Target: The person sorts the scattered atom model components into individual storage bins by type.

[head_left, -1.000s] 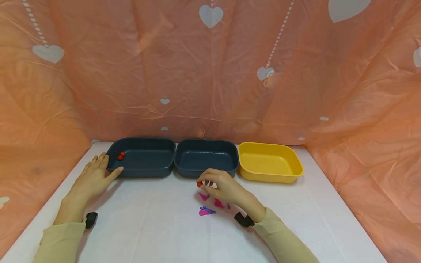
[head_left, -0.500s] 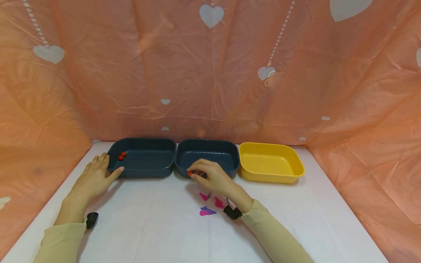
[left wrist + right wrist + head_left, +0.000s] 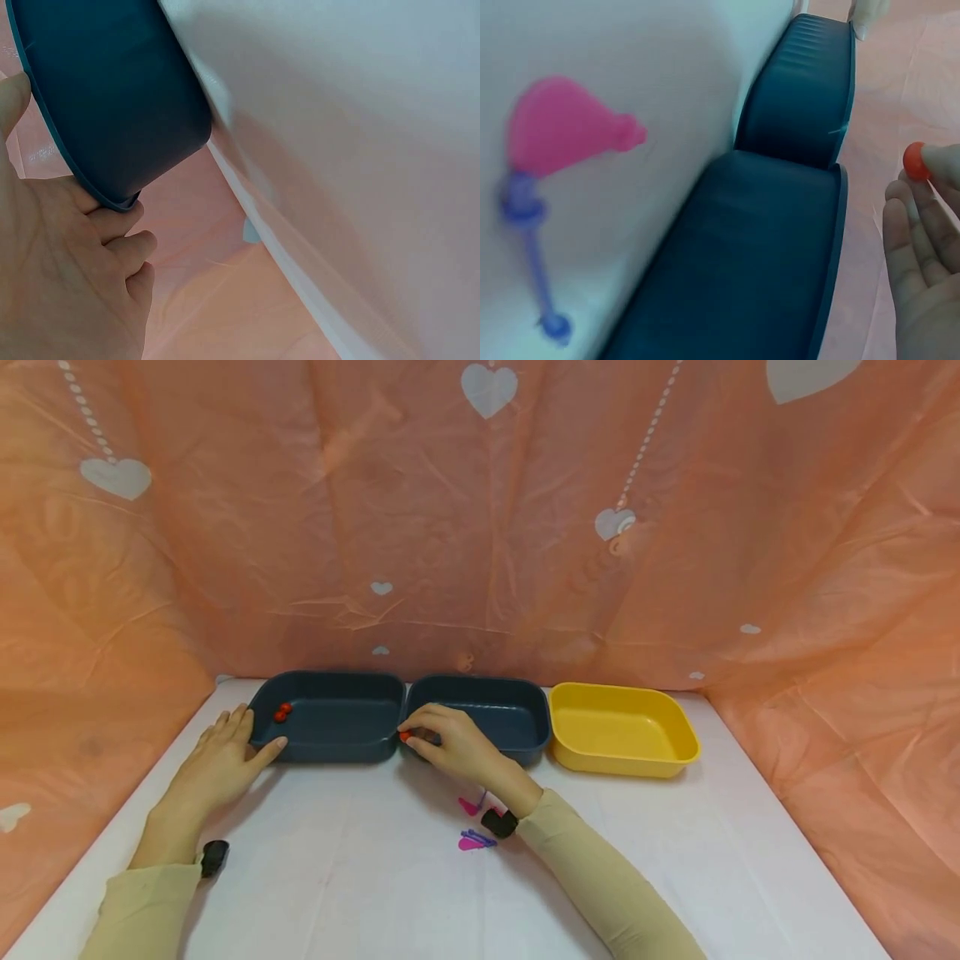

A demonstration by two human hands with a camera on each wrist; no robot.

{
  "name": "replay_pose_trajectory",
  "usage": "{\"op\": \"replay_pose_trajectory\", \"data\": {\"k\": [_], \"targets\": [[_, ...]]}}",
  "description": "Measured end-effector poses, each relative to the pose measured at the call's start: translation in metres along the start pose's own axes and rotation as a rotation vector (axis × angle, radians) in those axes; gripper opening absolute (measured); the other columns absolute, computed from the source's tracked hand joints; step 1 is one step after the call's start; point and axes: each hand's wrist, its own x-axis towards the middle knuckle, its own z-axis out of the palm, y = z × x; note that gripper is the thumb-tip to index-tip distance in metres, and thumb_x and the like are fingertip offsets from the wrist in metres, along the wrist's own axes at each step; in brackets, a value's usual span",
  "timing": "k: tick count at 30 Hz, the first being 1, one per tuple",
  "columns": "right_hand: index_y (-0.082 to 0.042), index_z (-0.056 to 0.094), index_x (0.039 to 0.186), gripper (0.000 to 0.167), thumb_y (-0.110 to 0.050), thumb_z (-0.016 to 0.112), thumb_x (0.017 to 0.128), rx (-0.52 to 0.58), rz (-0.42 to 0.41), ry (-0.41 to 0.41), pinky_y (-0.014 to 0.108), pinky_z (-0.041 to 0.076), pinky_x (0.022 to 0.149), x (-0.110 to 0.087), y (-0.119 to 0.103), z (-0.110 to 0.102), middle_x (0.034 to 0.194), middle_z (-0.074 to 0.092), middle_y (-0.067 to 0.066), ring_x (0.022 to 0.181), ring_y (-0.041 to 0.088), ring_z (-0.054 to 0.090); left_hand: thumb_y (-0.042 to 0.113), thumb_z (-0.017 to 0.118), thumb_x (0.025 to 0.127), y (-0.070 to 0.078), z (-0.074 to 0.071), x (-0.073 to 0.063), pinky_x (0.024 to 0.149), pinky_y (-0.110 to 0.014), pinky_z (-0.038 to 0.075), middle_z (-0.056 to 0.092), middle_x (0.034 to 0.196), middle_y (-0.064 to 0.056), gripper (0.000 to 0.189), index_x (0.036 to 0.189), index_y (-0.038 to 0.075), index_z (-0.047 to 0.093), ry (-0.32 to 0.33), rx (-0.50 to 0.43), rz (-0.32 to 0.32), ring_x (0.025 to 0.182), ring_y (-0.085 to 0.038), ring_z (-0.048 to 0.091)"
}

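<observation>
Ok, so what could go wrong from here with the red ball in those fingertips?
Two risks, as a guess. The right hand pinches the small red ball only at its fingertips, so it might slip, perhaps into the middle dark tray close by. And the left hand touches the left dark tray, so a careless push could shift it and roll the two red balls inside.

Screened-off tabletop set-up, kind of room can't be told: white table (image 3: 360,885), peach curtain (image 3: 420,547) with pale hearts (image 3: 489,391) behind the table's back edge, round both back corners, along left and right edges.
</observation>
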Motion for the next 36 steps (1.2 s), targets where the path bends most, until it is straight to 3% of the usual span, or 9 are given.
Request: {"op": "replay_pose_trajectory", "data": {"k": [3, 13, 22, 36], "targets": [[0.001, 0.075, 0.115, 0.020, -0.002, 0.073, 0.096, -0.008, 0.014, -0.018, 0.033, 0.061, 0.077, 0.009, 0.002, 0.004, 0.112, 0.070, 0.009, 0.091, 0.016, 0.069, 0.059, 0.040, 0.108, -0.001, 0.000, 0.001, 0.122, -0.070, 0.004, 0.009, 0.160, -0.047, 0.098, 0.153, -0.024, 0.013, 0.001, 0.000, 0.002, 0.149, -0.064, 0.005], [-0.002, 0.075, 0.120, 0.022, -0.008, 0.071, 0.099, -0.070, 0.084, -0.092, 0.015, 0.054, 0.081, 0.033, 0.013, 0.016, 0.114, 0.070, 0.008, 0.096, 0.016, 0.069, 0.059, 0.040, 0.108, -0.001, 0.002, 0.001, 0.122, -0.070, 0.005, 0.010, 0.160, -0.046, 0.098, 0.154, -0.023, 0.012, -0.001, 0.003, 0.003, 0.149, -0.063, 0.006], [-0.004, 0.073, 0.127, 0.026, -0.013, 0.067, 0.103, -0.161, 0.135, -0.206, 0.021, 0.054, 0.089, 0.050, 0.021, 0.024, 0.124, 0.069, 0.008, 0.105, 0.018, 0.068, 0.059, 0.041, 0.108, -0.001, 0.001, 0.001, 0.122, -0.070, 0.004, 0.009, 0.160, -0.046, 0.098, 0.153, -0.024, 0.014, 0.001, 0.003, -0.010, 0.150, -0.063, 0.005], [-0.010, 0.073, 0.132, 0.030, -0.013, 0.067, 0.103, -0.300, 0.126, -0.357, 0.030, 0.051, 0.104, 0.069, 0.022, 0.034, 0.130, 0.069, 0.007, 0.123, 0.023, 0.064, 0.058, 0.041, 0.108, -0.001, 0.001, -0.001, 0.122, -0.071, 0.005, 0.010, 0.160, -0.046, 0.097, 0.152, -0.024, 0.016, 0.009, 0.008, -0.001, 0.149, -0.063, 0.006]]}}
